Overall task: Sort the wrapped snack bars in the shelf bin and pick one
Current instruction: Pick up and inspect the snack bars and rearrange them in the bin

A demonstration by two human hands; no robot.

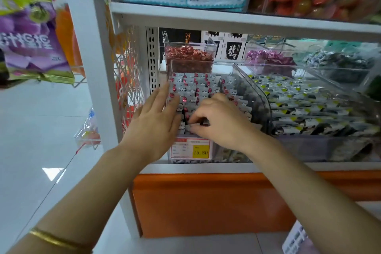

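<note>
Grey-wrapped snack bars (pixel 203 85) with red dots and white clouds stand upright in tight rows inside a clear shelf bin (pixel 254 88).

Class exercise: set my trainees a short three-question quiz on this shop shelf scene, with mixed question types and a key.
1. True or false: the left hand is clenched in a fist.
2. The yellow price tag reads: A 15.80, B 8.50, C 25.00?
3. Fill in: the right hand pinches a snack bar at the ___ end of the bin.
Key: 1 false; 2 A; 3 front.
</note>
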